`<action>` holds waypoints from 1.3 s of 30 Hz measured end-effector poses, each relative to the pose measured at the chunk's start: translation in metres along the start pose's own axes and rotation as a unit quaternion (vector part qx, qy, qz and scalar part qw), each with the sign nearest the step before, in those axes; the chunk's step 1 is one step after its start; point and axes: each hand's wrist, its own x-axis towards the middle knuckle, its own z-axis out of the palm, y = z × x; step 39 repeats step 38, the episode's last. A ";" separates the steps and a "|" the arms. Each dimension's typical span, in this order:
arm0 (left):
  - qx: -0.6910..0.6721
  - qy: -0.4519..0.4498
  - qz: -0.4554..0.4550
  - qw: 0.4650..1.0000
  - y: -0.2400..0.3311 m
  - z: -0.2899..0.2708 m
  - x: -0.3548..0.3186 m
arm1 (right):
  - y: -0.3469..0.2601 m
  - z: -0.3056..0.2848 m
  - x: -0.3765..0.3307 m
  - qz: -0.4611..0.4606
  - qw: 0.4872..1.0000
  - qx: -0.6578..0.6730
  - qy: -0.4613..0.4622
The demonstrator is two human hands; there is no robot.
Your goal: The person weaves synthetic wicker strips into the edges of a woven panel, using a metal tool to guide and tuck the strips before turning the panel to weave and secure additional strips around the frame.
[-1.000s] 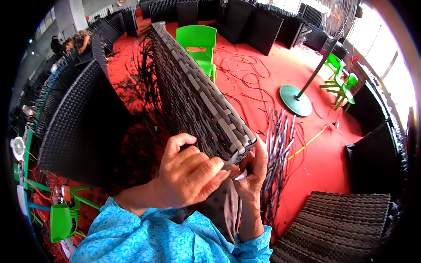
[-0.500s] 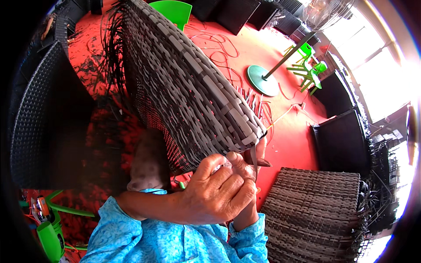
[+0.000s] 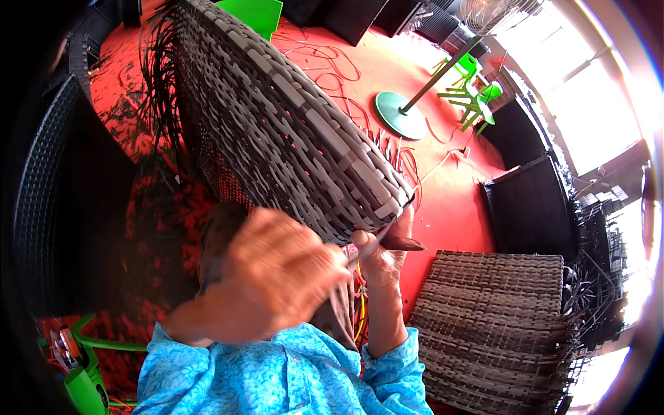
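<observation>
A grey-brown woven wicker panel (image 3: pixel 297 131) slants across the middle, its near corner close to my hands. My right hand (image 3: pixel 384 257) grips that corner, thumb in front and fingers behind. A dark brown pointed piece (image 3: pixel 404 243) sticks out beside it; I cannot make out what it is. My left hand (image 3: pixel 277 273) is closed and smeared by motion, left of the corner. A thin flat wicker strip (image 3: pixel 354 253) runs from the corner towards its fingers. Loose dark strand ends (image 3: pixel 160 83) hang off the panel's far left side.
Another woven panel (image 3: pixel 494 325) lies at the lower right. A dark woven piece (image 3: pixel 52 187) stands at the left. On the red floor are a fan base (image 3: pixel 401 116), loose red cords (image 3: pixel 339 66), green chairs (image 3: pixel 477 104) and black panels (image 3: pixel 532 207). A green chair (image 3: pixel 86 380) stands lower left.
My left hand has moved left, away from the corner and my right hand, drawing the strip sideways. My right hand stays at the corner. The whole view has shifted slightly.
</observation>
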 end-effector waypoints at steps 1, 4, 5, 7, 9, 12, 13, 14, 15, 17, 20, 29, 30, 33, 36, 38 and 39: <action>0.009 -0.014 -0.017 1.000 -0.008 -0.006 0.002 | 0.000 -0.001 0.000 -0.010 1.000 -0.003 -0.015; 0.004 -0.038 -0.051 0.998 -0.027 -0.014 0.005 | -0.001 0.000 0.002 -0.037 0.999 -0.015 -0.028; -0.022 -0.062 -0.068 0.996 -0.030 -0.018 0.006 | -0.002 0.000 0.001 -0.025 0.999 -0.030 -0.027; -0.053 -0.053 -0.095 0.993 -0.022 -0.016 0.011 | -0.001 -0.003 0.000 -0.009 0.998 -0.064 -0.013; -0.102 -0.063 -0.150 0.981 -0.015 -0.020 0.010 | 0.003 -0.004 -0.001 -0.002 0.998 -0.063 -0.012; -0.107 -0.089 -0.107 0.985 -0.007 -0.019 0.020 | 0.002 -0.003 0.000 0.000 0.997 -0.073 -0.008; -0.112 -0.095 -0.101 0.984 -0.007 -0.016 0.022 | 0.003 -0.006 -0.001 0.001 0.996 -0.086 0.000; -0.111 -0.093 -0.100 0.984 -0.007 -0.012 0.021 | 0.003 -0.008 -0.003 0.004 0.995 -0.099 0.009; -0.142 -0.090 -0.113 0.979 -0.007 -0.008 0.018 | 0.000 -0.004 -0.003 0.003 0.996 -0.092 0.018; -0.196 -0.087 -0.146 0.966 -0.008 -0.004 0.013 | 0.002 -0.005 -0.003 0.005 0.995 -0.097 0.019; -0.202 -0.069 -0.164 0.963 -0.013 0.000 0.009 | 0.001 -0.007 -0.005 0.014 0.994 -0.103 0.017; -0.283 -0.017 -0.193 0.939 -0.034 0.013 0.005 | -0.009 0.004 0.000 0.008 0.999 -0.031 -0.016; -0.283 -0.012 -0.187 0.941 -0.035 0.015 0.005 | -0.009 0.004 0.000 0.008 0.999 -0.039 -0.016; -0.317 -0.003 -0.183 0.930 -0.039 0.016 0.006 | -0.014 0.006 0.000 0.009 0.999 -0.051 -0.010; -0.327 -0.008 -0.183 0.927 -0.042 0.016 0.007 | -0.024 0.005 -0.004 0.048 0.996 -0.069 -0.009; -0.327 -0.010 -0.187 0.926 -0.045 0.017 0.005 | -0.026 -0.007 -0.013 0.016 0.985 -0.164 0.054; -0.327 -0.010 -0.187 0.926 -0.045 0.017 0.005 | -0.026 -0.007 -0.013 0.016 0.985 -0.164 0.054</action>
